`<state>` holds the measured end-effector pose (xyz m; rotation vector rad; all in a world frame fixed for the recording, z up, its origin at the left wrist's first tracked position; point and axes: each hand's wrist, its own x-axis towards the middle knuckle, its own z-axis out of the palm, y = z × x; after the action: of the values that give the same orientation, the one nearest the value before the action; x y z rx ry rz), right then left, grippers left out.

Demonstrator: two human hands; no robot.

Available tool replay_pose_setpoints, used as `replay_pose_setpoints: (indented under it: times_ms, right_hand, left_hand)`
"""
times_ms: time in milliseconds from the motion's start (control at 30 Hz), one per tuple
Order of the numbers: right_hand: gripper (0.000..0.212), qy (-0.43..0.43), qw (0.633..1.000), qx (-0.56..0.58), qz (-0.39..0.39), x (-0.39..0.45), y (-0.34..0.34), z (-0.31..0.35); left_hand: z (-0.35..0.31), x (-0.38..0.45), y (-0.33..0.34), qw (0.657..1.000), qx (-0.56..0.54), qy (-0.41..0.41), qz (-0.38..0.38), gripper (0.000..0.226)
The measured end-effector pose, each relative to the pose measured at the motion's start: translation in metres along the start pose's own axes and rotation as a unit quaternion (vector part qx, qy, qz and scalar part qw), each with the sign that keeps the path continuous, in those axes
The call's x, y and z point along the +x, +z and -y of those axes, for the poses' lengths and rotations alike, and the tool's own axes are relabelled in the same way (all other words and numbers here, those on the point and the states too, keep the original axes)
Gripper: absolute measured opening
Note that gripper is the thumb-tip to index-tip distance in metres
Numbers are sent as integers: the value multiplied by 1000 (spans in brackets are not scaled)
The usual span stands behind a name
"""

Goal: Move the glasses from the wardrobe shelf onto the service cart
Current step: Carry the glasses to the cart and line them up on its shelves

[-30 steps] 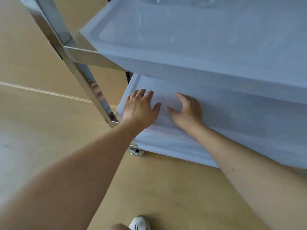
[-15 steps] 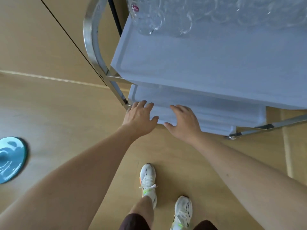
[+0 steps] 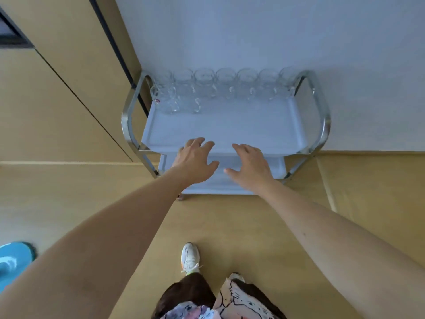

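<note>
Head camera, trainee: Both hands empty?

Coach: Yes. The left hand (image 3: 195, 161) and right hand (image 3: 249, 166) hover with fingers spread, holding nothing, over the near edge of the white two-tier steel-framed service cart (image 3: 220, 132).

Trainee: And the clear handled glass mugs (image 3: 216, 88)?

Coach: Lined along the cart's far edge. I'd fetch more singly, setting each just beside the short second row, handles outward, avoiding knocks.

Soft even daylight, wide-angle edge distortion
</note>
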<state>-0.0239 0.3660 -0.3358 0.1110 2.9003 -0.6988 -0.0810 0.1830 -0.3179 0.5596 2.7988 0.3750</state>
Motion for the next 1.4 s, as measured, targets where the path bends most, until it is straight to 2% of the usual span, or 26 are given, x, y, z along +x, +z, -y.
replay_pose_setpoints:
  times_ms: [167, 300, 500, 633, 767, 867, 1100, 1400]
  right_hand:
    - [81, 33, 996, -15, -80, -12, -75, -18]
    - [81, 91, 985, -22, -146, -26, -128, -32]
    - [79, 194, 949, -25, -246, -50, -178, -52]
    - [80, 262, 913, -22, -310, -76, -197, -68]
    - [84, 331, 881, -25, -339, -113, -209, -84]
    - [84, 394, 841, -37, -367, -150, -214, -87]
    - [80, 467, 786, -83, -395, -219, -230, -97]
    - [80, 526, 730, -85, -428, -311, -266, -179]
  left_hand:
    - [-58, 30, -51, 994, 29, 88, -54, 66]
    - [-107, 57, -84, 980, 53, 178, -64, 67]
    - [-179, 91, -117, 947, 46, 309, -77, 66]
    - [-224, 100, -126, 917, 44, 389, -73, 67]
    - [-270, 99, -128, 880, 40, 469, -63, 68]
    - [-304, 89, -126, 846, 36, 530, -49, 68]
    - [-388, 47, -109, 768, 20, 640, -24, 68]
    - [-525, 11, -68, 719, 19, 695, -7, 70]
